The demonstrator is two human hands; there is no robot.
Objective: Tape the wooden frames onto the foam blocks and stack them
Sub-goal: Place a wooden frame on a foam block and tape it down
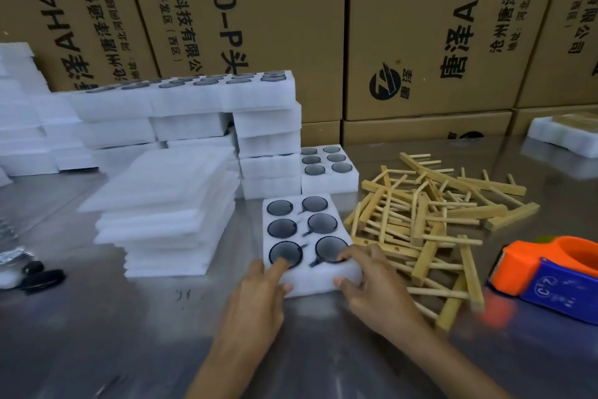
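A white foam block with several round dark-rimmed holes lies on the metal table in front of me. My left hand holds its near left corner, index finger on top by a hole and thumb at the front edge. My right hand grips the near right corner, fingers on top and thumb against the front. A loose heap of wooden frames lies just right of the block. An orange and blue tape dispenser sits at the far right.
A stack of flat foam sheets stands left of the block. Stacked foam blocks rise behind it, with another holed block beside them. Cardboard boxes wall the back. Dark small objects lie at the left edge.
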